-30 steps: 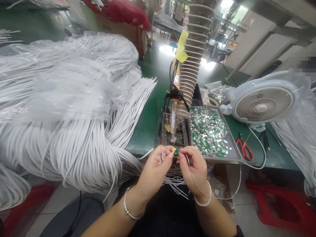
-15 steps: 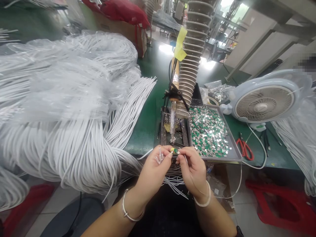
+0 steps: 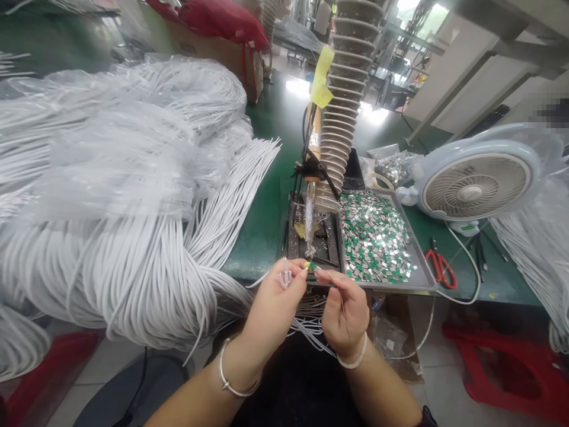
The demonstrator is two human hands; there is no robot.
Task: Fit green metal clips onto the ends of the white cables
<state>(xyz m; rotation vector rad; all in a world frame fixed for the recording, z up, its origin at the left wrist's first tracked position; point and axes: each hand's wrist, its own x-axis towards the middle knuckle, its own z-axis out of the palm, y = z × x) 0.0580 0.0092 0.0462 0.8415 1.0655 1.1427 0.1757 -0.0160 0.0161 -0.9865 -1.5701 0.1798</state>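
Note:
My left hand point(image 3: 273, 305) pinches a small green-and-silver piece point(image 3: 310, 266) at the thumb tip, and several short white-sleeved wire ends point(image 3: 285, 273) stick up from its fingers. My right hand point(image 3: 344, 314) is closed on a thin white cable point(image 3: 343, 308), its fingertips just right of the small piece. Above both hands, a soldering iron point(image 3: 310, 216) stands upright in a stand, its tip point(image 3: 310, 252) a little above and apart from the piece. Beyond my right hand lies a metal tray point(image 3: 415, 267) heaped with similar green-and-silver pieces.
A huge heap of white cables point(image 3: 111, 237) in clear plastic fills the left. A ribbed white duct point(image 3: 347, 107) rises behind the iron. A fan point(image 3: 475, 193) and red-handled scissors point(image 3: 440, 270) sit on the green bench at right; a red stool point(image 3: 502, 367) stands below.
Both hands have risen toward the iron tip, with the small piece closer beneath it. My right hand has turned and drawn slightly left. The whole view has shifted slightly.

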